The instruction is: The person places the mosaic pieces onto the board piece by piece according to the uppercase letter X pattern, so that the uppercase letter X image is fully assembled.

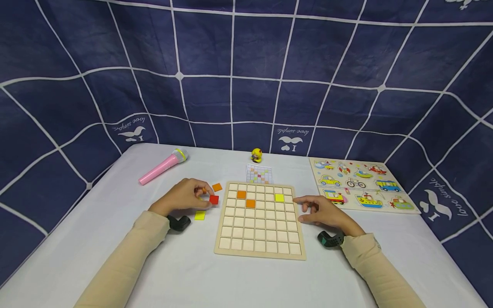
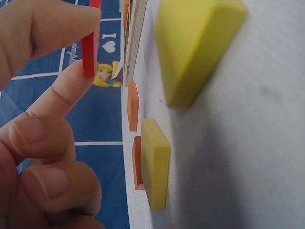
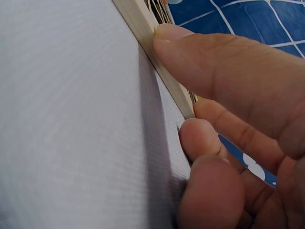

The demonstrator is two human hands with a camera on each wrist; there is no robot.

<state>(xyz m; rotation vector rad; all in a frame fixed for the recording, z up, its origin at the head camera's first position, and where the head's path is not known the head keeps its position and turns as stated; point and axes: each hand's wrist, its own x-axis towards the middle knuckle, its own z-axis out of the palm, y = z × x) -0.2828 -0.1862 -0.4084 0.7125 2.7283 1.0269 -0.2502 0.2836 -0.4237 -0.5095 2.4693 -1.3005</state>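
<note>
My left hand (image 1: 184, 195) pinches a red square tile (image 1: 214, 199) between thumb and index finger, just left of the wooden grid board (image 1: 259, 255). In the left wrist view the red tile (image 2: 88, 57) stands on edge between the fingertips, the other fingers curled. Below this hand lie loose tiles: a yellow one (image 1: 200, 215), an orange one (image 1: 217, 187) and others partly hidden by the fingers. On the board sit two orange tiles (image 1: 241, 194) and a yellow tile (image 1: 279, 197). My right hand (image 1: 325, 210) touches the board's right edge with thumb and index fingertips.
Behind the board lie a printed colour-grid card (image 1: 259, 174) and a small yellow-haired figurine (image 1: 256, 155). A pink toy microphone (image 1: 161, 167) rests at the back left. The wooden vehicle puzzle (image 1: 362, 186) lies at the back right, before a dark blue checked cloth (image 1: 254, 102).
</note>
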